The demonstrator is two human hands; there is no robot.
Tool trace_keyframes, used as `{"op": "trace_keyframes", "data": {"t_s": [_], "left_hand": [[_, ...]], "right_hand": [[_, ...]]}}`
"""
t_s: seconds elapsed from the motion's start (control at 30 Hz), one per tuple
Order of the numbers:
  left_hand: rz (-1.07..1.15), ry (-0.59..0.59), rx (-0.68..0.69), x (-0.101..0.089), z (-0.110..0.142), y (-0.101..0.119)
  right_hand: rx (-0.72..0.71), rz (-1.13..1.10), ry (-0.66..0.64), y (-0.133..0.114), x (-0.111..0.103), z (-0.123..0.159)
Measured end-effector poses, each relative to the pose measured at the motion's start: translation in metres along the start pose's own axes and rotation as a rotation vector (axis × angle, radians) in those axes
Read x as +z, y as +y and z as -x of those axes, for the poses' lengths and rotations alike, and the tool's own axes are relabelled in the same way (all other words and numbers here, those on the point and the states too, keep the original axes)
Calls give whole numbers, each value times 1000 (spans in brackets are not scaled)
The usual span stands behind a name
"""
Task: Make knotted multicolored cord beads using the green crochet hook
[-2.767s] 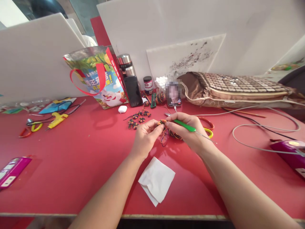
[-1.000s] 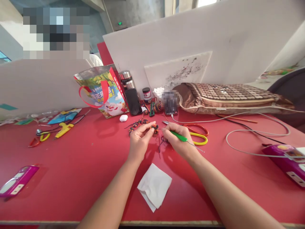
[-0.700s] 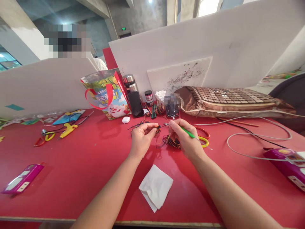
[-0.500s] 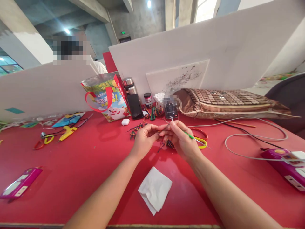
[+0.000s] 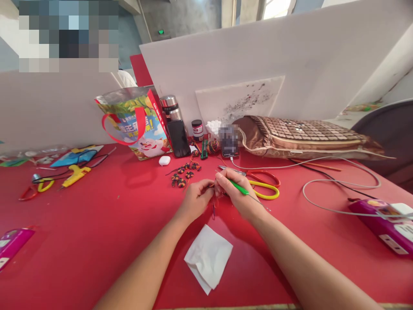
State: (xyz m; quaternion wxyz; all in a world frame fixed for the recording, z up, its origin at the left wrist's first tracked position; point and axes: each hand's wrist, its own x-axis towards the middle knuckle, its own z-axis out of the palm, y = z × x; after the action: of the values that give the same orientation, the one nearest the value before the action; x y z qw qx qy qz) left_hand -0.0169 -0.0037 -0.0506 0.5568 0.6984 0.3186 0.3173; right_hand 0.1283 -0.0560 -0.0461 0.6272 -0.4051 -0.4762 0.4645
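Observation:
Over the middle of the red table my left hand (image 5: 197, 199) is closed in a pinch on a small dark piece of yarn work (image 5: 213, 187), mostly hidden by the fingers, with loose ends hanging below. My right hand (image 5: 237, 191) meets it there, its fingers wrapped round a crochet hook (image 5: 239, 187) with a green handle; the metal shaft points down to the right. Behind my left hand lie several multicoloured crocheted yarn pieces (image 5: 179, 177). Scissors (image 5: 267, 189) with red and yellow handles rest just beyond my right hand. A folded white tissue (image 5: 209, 258) lies nearer me.
At the back stand a shopping bag (image 5: 135, 127), a black phone (image 5: 179, 138), a jar (image 5: 197, 130) and a charging phone (image 5: 229, 144). A yellow glue gun (image 5: 75, 175) lies left; a purple power strip (image 5: 383, 224) and a grey cable (image 5: 305, 191) lie right.
My two hands have drawn closer together and slightly down, and the crochet hook sits lower. The scissors and yarn pieces show more fully. The view has shifted a little.

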Motion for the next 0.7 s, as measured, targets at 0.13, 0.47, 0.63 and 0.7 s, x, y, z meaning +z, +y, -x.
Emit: {"op": "trace_keyframes", "data": {"t_s": [0.13,0.47,0.63,0.7], "left_hand": [[-164,-31,63,-3,1,0],[-451,-52,96,-5,1,1],[-385,-43,81,-3,0,3],[-375,-46,72,-3,0,4]], "right_hand": [[-29,32,57,7,-3,-2],[-36,107,68,5,2,3],[-53,87,92,4,3,6],[-59,82,103,6,2,6]]}}
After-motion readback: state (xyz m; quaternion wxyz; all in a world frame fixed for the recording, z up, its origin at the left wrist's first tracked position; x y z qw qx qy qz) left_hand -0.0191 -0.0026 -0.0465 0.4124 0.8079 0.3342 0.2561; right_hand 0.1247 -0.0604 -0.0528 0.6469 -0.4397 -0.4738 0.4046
